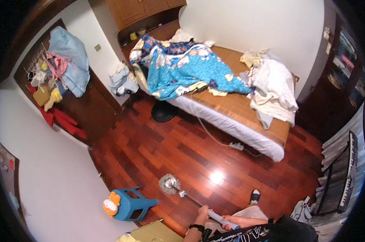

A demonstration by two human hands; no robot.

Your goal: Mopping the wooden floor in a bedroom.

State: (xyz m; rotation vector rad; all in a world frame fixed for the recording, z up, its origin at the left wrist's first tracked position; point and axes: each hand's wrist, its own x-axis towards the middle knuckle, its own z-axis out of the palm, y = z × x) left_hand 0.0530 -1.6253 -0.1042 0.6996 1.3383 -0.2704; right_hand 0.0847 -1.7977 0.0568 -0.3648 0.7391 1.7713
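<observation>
A mop runs slantwise across the lower middle, its round grey string head [164, 184] flat on the wooden floor. From the head, a thin pole leads back to a thicker grey handle [219, 218]. My left hand [203, 211], with a dark band on the wrist, is closed round the shaft where the thick handle begins. Farther back, near the blue end of the handle, my right hand [232, 221] is wrapped round it. My right foot, in a black and white shoe [255, 196], stands on the floor beyond the hands.
Left of the mop stands a blue stool [130, 206] with an orange plush toy [111, 204] on it. A bed [231, 111] bears a blue quilt [186, 68] and heaped clothes. A cable with a power strip [236, 146] lies beside it. A keyboard [348, 173] leans at right.
</observation>
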